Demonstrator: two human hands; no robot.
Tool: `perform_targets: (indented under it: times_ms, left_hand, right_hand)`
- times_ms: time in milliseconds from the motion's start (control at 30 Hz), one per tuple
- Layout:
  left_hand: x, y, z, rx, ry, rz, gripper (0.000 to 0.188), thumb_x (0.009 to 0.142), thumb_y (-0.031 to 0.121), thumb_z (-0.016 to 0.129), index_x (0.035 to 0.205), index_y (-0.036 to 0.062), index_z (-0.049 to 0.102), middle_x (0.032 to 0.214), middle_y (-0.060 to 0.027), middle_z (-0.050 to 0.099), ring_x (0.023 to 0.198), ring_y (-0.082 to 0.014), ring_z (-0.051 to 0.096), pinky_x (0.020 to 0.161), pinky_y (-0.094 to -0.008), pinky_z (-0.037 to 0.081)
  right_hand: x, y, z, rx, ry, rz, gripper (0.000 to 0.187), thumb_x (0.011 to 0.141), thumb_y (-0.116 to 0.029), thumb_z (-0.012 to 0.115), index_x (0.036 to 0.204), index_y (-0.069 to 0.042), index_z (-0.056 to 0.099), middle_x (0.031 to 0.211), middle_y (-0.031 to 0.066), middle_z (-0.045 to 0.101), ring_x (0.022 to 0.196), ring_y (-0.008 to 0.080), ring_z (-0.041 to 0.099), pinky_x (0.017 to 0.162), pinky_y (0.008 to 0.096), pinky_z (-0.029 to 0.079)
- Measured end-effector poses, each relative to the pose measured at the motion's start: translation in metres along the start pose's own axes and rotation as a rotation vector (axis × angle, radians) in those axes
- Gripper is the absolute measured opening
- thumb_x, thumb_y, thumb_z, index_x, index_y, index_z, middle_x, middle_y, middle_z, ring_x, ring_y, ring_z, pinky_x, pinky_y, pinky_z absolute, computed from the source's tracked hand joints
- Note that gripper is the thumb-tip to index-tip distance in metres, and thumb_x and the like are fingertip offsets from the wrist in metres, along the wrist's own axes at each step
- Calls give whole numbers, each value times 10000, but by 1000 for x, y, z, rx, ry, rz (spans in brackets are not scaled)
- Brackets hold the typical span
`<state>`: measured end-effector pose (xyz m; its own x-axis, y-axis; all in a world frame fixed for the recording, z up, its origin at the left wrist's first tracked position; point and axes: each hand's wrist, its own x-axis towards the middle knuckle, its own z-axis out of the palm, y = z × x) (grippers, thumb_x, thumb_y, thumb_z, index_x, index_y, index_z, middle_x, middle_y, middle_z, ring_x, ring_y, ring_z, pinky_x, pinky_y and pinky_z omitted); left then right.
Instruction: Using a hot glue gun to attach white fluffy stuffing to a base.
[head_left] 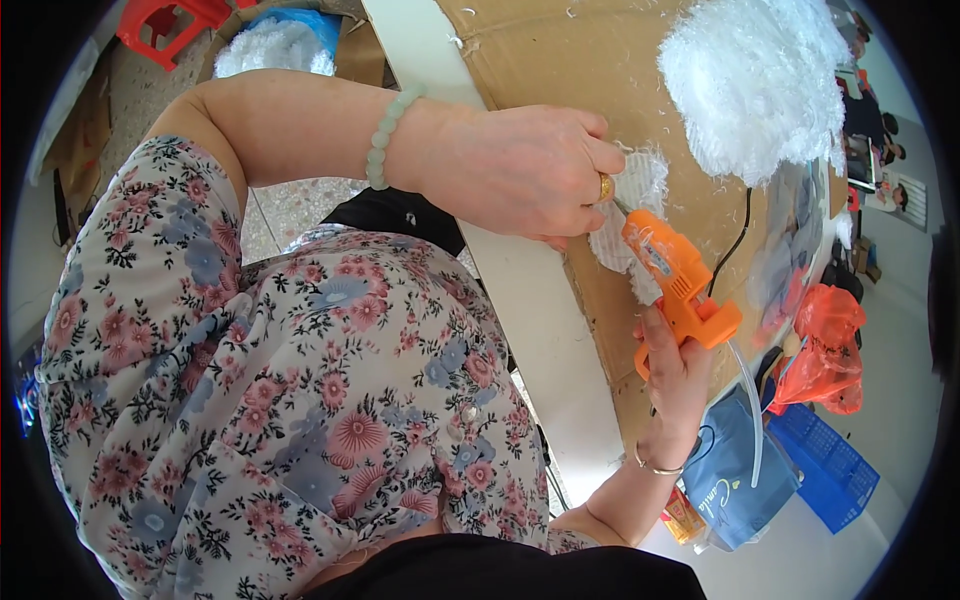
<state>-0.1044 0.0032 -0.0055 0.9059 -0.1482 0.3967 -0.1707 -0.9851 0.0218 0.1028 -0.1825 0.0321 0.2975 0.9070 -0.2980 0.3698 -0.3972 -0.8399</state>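
Clasping the orange plastic glue gun (672, 265), the right hand (677, 372) is holding it above brown cardboard (560, 60). The left hand (525, 170) is bunching its fingers beside a fuzzy white piece (612, 245); its grip is staying hidden. The gun is probably feeling light and rigid, best taken by the handle; the piece, soft.

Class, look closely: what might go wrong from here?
1. The orange glue gun in the right hand has its front end close to the left hand; if hot, it might burn that hand.
2. The black cord beside it might snag if the gun moves.
3. Stray glue might catch the white fluff on the cardboard.
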Motion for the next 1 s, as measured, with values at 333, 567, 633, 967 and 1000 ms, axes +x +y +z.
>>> perform_targets:
  times_ms: [333,567,633,967,1000]
  left_hand:
    - [0,-20,-8,-255,205,-240,177,731,153,693,854,58,609,699,-64,588,776,-262,563,683,-366,456]
    - [21,-59,10,-296,98,-480,79,790,71,597,846,52,649,825,-55,629,839,-266,579,731,-373,474]
    - [26,-63,15,-285,65,-472,79,790,74,598,847,58,651,842,-53,629,855,-263,579,738,-374,475]
    - [46,-72,16,-323,80,-419,99,779,96,635,872,74,664,881,-54,636,894,-267,573,780,-379,472]
    - [49,-73,17,-318,77,-421,99,779,96,635,872,74,664,881,-54,636,894,-267,573,780,-379,472]
  right_hand:
    - [0,3,0,-21,-38,29,160,876,-118,595,981,-13,533,775,29,559,676,99,544,578,226,414]
    - [11,7,2,58,-29,-34,153,878,-111,589,984,-19,528,766,22,553,665,88,527,566,221,402]
    - [9,7,1,49,-36,-17,156,877,-111,589,987,-20,526,768,22,553,665,89,527,565,221,403]
    - [-7,7,-7,204,54,-24,170,882,-160,582,980,-29,539,757,32,566,667,106,541,569,240,411]
    - [-8,9,-8,268,81,-20,187,882,-182,582,983,-31,540,754,40,572,667,113,545,573,251,416]
